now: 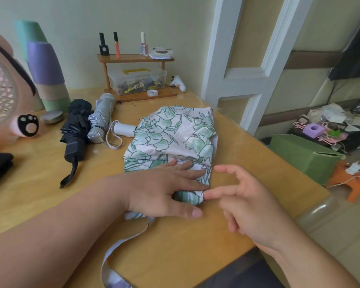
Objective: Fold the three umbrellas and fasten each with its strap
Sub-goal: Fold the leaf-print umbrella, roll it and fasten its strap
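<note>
Wooden desk (50, 204) holds the leaf-printed white fabric umbrella (170, 134) lengthwise away from me. My flat left hand (166, 190) presses its near end, and my relaxed, empty right hand (249, 202) touches beside it.

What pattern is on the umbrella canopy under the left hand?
The floral umbrella has green leaf-and-flower outlines on pale pinkish-white fabric; head view shows it best.

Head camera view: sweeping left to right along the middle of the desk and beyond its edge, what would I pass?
Pink fan → round metal tin → black umbrella → silver umbrella → white umbrella handle → floral umbrella canopy → green box, past the desk edge → orange stool.
</note>
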Demonstrator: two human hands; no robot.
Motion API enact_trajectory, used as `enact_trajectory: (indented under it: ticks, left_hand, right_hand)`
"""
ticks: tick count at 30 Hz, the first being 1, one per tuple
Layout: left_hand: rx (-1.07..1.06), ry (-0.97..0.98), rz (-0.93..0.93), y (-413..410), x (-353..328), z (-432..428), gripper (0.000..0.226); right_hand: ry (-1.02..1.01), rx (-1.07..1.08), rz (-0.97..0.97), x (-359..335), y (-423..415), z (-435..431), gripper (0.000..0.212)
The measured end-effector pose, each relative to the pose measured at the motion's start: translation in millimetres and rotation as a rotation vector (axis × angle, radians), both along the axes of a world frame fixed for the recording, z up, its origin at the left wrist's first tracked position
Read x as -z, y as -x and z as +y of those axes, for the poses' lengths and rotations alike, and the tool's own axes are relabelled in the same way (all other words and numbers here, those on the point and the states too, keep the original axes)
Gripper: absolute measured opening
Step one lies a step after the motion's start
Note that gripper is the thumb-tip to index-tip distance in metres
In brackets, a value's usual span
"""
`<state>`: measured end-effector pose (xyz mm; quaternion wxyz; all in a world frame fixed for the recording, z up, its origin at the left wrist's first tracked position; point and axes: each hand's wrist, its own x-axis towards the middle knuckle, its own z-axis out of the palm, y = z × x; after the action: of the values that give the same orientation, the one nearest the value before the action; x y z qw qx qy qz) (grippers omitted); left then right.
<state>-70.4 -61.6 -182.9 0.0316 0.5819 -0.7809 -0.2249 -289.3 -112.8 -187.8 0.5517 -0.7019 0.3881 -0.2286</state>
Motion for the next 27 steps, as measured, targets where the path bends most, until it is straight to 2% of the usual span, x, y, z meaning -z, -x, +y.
enact_trajectory:
  ticks: [2,5,6,8,10,15,18,19,21,24,27]
  left_hand:
    - [-0.015,-0.009,0.08,-0.4,0.6,0.8,0.069]
    - [-0.179,-0.016,0.444,-5.8,4.2,1.3,0.061]
    - [-0.217,0.017,0.451,-7.8,5.9,1.2,0.058]
    - [-0.221,0.048,0.306,-8.0,4.2,1.3,0.053]
    - [-0.167,0.002,0.194,-4.7,-2.6,2.3,0.053]
    - [-0.207,-0.018,0.245,-3.6,-7.8,2.3,0.071]
    - [-0.142,-0.032,0.263,1.7,-11.7,0.2,0.047]
    - [-0.141,-0.038,0.255,3.9,-12.7,-0.6,0.049]
    - [-0.129,-0.026,0.187,4.1,-8.1,-1.4,0.06]
    - [-0.046,-0.006,0.058,0.8,0.1,-1.6,0.054]
    - [0.01,0.021,-0.022,0.0,3.1,-1.1,0.065]
  right_hand:
    - [-0.063,-0.014,-0.007,-1.4,0.2,-1.6,0.058]
    - [-0.3,-0.055,-0.107,-7.4,-6.1,1.5,0.066]
    - [-0.39,-0.077,-0.172,-10.2,-9.3,4.0,0.071]
    - [-0.458,-0.12,-0.245,-10.8,-14.0,6.2,0.079]
    - [-0.408,-0.148,-0.216,-9.2,-16.7,6.1,0.081]
    - [-0.295,-0.147,-0.173,-4.7,-14.9,4.6,0.065]
    - [-0.22,-0.09,-0.128,-4.9,-9.5,13.6,0.058]
    - [-0.204,-0.065,-0.114,-4.3,-7.5,15.9,0.057]
    - [-0.165,-0.032,-0.078,-2.8,-3.9,18.9,0.056]
    - [-0.11,-0.019,-0.049,-1.4,-0.7,17.9,0.054]
    - [-0.013,-0.041,0.039,-0.7,-3.1,12.8,0.048]
